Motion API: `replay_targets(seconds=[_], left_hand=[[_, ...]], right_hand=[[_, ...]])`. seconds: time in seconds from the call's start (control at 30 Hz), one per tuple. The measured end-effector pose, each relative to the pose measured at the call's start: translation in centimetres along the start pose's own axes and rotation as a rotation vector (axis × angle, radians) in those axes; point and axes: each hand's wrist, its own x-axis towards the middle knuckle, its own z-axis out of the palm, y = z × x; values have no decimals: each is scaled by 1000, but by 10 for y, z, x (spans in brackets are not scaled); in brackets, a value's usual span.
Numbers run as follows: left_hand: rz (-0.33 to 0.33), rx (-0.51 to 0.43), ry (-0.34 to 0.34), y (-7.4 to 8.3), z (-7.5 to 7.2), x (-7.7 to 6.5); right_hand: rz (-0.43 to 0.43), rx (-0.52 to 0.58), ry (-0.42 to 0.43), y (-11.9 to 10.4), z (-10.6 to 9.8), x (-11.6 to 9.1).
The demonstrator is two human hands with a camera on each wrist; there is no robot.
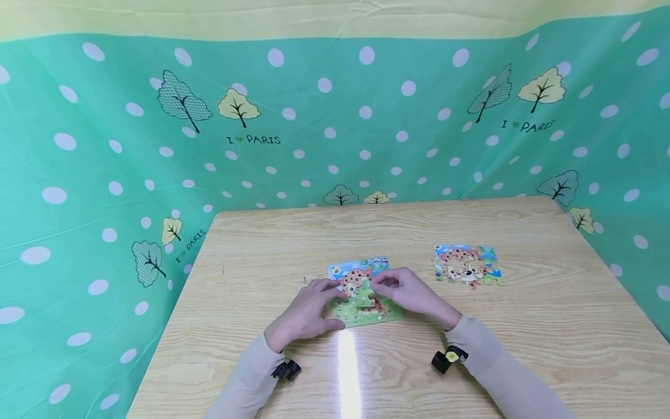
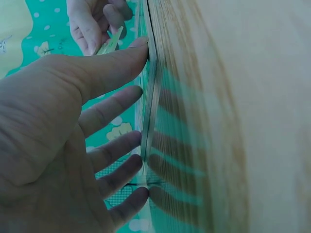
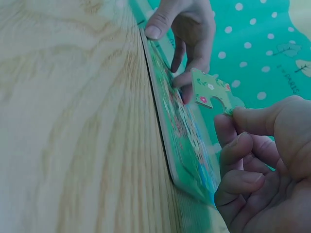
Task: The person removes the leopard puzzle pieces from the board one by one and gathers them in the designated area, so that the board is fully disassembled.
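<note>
A puzzle board (image 1: pixel 340 318) with a spotted cartoon animal lies flat on the table. The right hand (image 1: pixel 403 291) pinches a green puzzle piece (image 3: pixel 209 87) with flowers on it between thumb and fingertips, held above the board. In the right wrist view, the piece stands tilted, apart from the board (image 3: pixel 165 126). At the board's left side, the left hand (image 1: pixel 310 311) rests with fingers spread. Its thumb (image 2: pixel 116 63) touches the near edge, and its other fingertips reach over the left part of the board.
To the right on the wooden table (image 1: pixel 251 256) lies a group of joined puzzle pieces (image 1: pixel 463 266) showing a spotted animal's face. A green dotted curtain (image 1: pixel 314 116) hangs behind and at both sides. Light glares (image 1: pixel 348 372) off the table near the front.
</note>
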Motion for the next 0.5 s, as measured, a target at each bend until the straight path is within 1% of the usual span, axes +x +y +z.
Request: replay_targets(seconds=[0.03,0.17,0.33,0.5], left_hand=[[4,3,-4,0,0,0],[16,21,-19,1,0,-1],[16,16,-33,1,1,-1],[12,10,-30,2,1,-1]], right_hand=[[-7,-2,6,2,-1,-1],[9,-5,35,9,-7,-4],[60,3,65,16,-15,-10],[102,-17,94,24,-24,-15]])
